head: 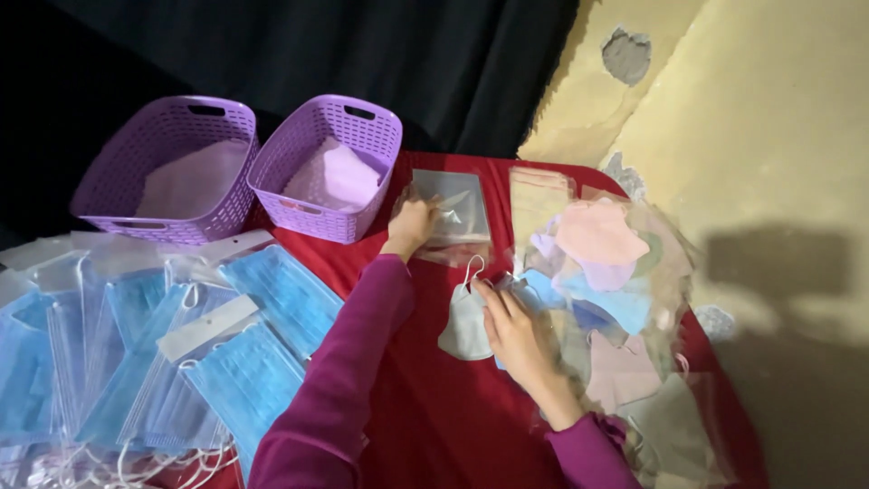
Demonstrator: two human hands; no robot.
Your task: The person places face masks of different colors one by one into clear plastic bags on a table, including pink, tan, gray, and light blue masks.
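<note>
grey mask (pixel 464 323) lies flat on the red worktop (pixel 434 426) in front of the person, just left of the right hand (pixel 520 340), whose fingers are pinched shut on its ear loop at the upper edge. left hand (pixel 409 226) reaches further back and rests on a stack of clear plastic sleeves (pixel 453 213); its grip looks closed on the near corner of the top sleeve, though the fingertips are partly hidden.

to do this well, i judge the mask should be kept flat and held by its edge, not only by the thin loop, so that it does not fold or twist. the top sleeve wants peeling off alone, since the glossy sheets cling together.

to the right, a loose heap of coloured masks (pixel 602 263) in pink, lilac and blue sits touching the right hand, and loops there could snag. to the left lies a spread of blue pleated masks in clear packs (pixel 181 353), close by the left sleeve. two purple baskets (pixel 326 167) stand at the back, just beside the sleeves; the right one holds pale packed masks.
</note>
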